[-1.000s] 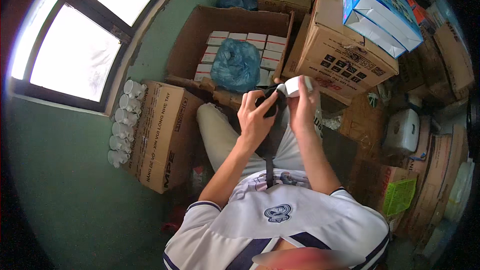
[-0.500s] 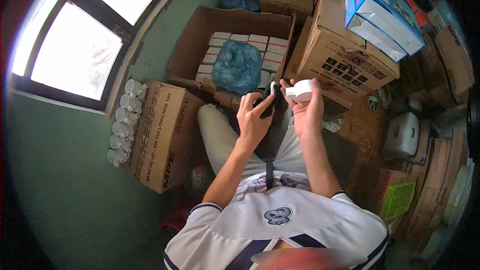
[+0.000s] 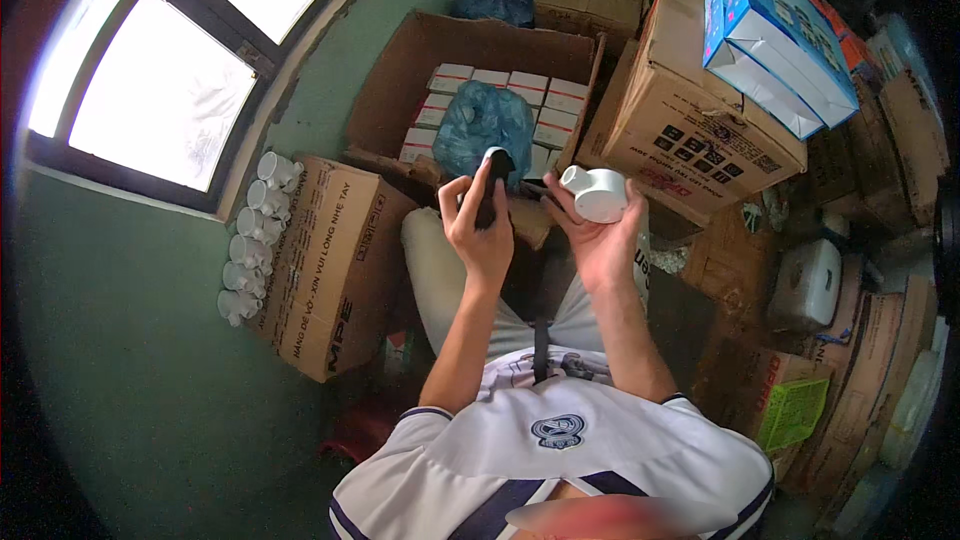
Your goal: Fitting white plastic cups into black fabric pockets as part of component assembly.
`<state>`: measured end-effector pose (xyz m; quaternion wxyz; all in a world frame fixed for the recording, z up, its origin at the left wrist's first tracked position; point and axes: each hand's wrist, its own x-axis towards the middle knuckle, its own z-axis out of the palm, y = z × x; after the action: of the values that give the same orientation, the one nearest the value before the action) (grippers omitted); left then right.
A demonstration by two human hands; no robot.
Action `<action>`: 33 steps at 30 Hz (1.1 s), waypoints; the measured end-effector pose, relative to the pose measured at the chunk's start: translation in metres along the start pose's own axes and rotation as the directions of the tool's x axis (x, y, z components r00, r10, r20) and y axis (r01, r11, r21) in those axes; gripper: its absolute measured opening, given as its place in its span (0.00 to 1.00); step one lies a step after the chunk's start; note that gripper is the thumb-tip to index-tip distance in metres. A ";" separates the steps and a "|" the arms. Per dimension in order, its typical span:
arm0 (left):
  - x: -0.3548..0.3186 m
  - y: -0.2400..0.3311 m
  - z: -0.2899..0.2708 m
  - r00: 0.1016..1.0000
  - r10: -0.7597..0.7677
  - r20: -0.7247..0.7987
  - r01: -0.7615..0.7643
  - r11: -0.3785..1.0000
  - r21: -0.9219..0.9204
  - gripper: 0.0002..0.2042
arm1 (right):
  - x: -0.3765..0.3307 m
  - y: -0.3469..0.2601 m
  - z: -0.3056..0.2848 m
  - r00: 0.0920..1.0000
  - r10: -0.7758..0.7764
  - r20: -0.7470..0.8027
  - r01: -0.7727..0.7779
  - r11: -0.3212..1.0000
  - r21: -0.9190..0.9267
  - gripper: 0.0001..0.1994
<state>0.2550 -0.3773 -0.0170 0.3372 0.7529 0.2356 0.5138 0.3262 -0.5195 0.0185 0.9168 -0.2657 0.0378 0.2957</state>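
Observation:
My right hand (image 3: 605, 240) holds a white round plastic fitting (image 3: 602, 202) in its fingers. The fitting has a flat round face and a short tube sticking out toward the upper left. To the left of it, my left hand (image 3: 477, 240) is closed around a black object (image 3: 495, 185) with a pale upper end, whose kind I cannot make out. A gap separates the two held things. Behind them lies a blue plastic bag (image 3: 483, 130) in an open carton (image 3: 385, 90) among several small white boxes (image 3: 528, 87).
At the left, several white plastic fittings (image 3: 261, 225) stand in a row along a closed carton (image 3: 335, 275). Right of the open carton, a large box (image 3: 690, 115) carries blue-and-white paper bags (image 3: 775, 45). A green basket (image 3: 793, 412) and a white container (image 3: 805, 283) are at far right.
My left hand has moved left, away from the white fitting, with the black object. The fitting has turned in my right hand, so its tube points up-left and its round face shows.

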 end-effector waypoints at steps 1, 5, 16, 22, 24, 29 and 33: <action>0.000 0.009 -0.004 1.000 0.000 -0.002 0.000 1.000 0.000 0.27 | -0.003 0.001 0.004 0.998 0.031 -0.046 -0.031 0.999 -0.012 0.31; -0.003 0.043 -0.015 0.880 0.369 0.300 -0.331 0.928 -0.170 0.28 | -0.006 0.012 -0.010 0.989 0.148 -0.032 -0.147 0.989 0.018 0.27; 0.006 0.048 -0.036 0.847 0.388 0.364 -0.353 0.922 -0.161 0.28 | -0.006 0.012 -0.037 0.991 -0.109 0.081 0.132 0.922 -0.364 0.22; 0.014 0.007 -0.045 0.951 -0.039 0.307 0.075 0.991 -0.107 0.13 | -0.011 -0.015 -0.012 0.903 -0.165 0.396 0.350 0.817 -0.459 0.40; 0.007 0.007 -0.045 0.904 -0.208 0.374 0.343 0.875 -0.342 0.11 | -0.015 -0.022 -0.005 0.885 -0.014 0.465 0.308 0.767 -0.563 0.47; -0.002 0.016 -0.067 0.670 -0.311 0.674 0.675 0.634 -0.378 0.13 | -0.006 -0.042 -0.006 0.860 0.155 0.486 0.239 0.720 -0.652 0.49; 0.012 0.006 -0.081 0.695 -0.342 0.633 0.715 0.428 -0.554 0.17 | -0.004 -0.051 -0.021 0.823 0.244 0.513 0.219 0.697 -0.683 0.49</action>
<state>0.1836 -0.3519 0.0148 0.8137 0.5068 0.1435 0.2460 0.3537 -0.5670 0.0250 0.7049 -0.5004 -0.3530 0.3580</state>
